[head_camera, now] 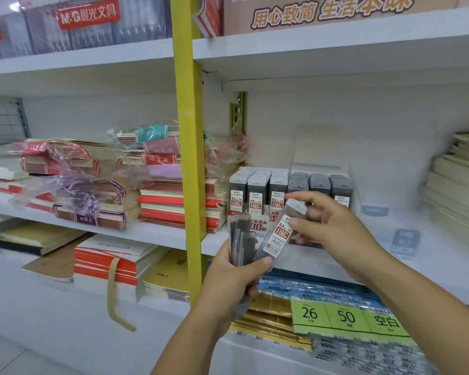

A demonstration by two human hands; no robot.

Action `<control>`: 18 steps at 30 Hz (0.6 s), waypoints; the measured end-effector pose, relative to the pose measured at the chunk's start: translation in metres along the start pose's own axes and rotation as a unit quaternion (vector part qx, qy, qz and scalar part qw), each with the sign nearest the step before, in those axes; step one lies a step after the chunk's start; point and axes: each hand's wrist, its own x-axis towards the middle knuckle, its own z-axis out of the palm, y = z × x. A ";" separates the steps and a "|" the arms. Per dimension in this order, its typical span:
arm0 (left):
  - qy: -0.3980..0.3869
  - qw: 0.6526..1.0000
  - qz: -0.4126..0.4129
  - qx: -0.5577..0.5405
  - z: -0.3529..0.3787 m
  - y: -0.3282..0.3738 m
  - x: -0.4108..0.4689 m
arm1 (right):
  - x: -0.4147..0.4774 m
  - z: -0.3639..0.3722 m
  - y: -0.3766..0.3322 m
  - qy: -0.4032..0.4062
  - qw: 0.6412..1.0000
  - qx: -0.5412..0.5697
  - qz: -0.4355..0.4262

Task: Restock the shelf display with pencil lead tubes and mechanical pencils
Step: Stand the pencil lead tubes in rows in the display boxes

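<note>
Left hand [229, 277] clamped on lead tubes [241, 239], right hand [328, 223] pinching tube labelled "0.5 HB 100" [280, 231]

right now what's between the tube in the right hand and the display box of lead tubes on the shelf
Nothing: in the head view the clear lead tube with the red label, pinched by the right hand, hangs just before the display box of grey-capped tubes, with only air between.

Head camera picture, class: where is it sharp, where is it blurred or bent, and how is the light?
Head view: sharpest on the lead tube in the right hand and the green price card; the left hand grips a smeared bundle of tubes; shelf edges bow from the wide lens; light flat, shadows faint.
</note>
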 end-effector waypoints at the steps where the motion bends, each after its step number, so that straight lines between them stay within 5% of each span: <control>1: 0.002 1.000 -0.004 -0.004 -0.001 0.000 0.001 | 0.003 -0.001 -0.005 0.029 0.999 -0.028 -0.028; 4: 0.002 1.000 -0.016 -0.015 -0.005 0.002 0.007 | 0.020 -0.007 -0.030 0.124 0.977 -0.107 -0.139; 7: -0.031 0.998 -0.027 -0.038 -0.012 0.005 0.010 | 0.046 -0.006 -0.048 0.129 0.940 -0.244 -0.203; 14: -0.046 0.995 -0.013 -0.088 -0.019 0.007 0.010 | 0.085 0.004 -0.032 0.058 0.897 -0.425 -0.110; 18: -0.052 0.991 0.017 -0.119 -0.018 0.009 0.008 | 0.083 0.005 -0.015 0.096 0.828 -0.544 -0.101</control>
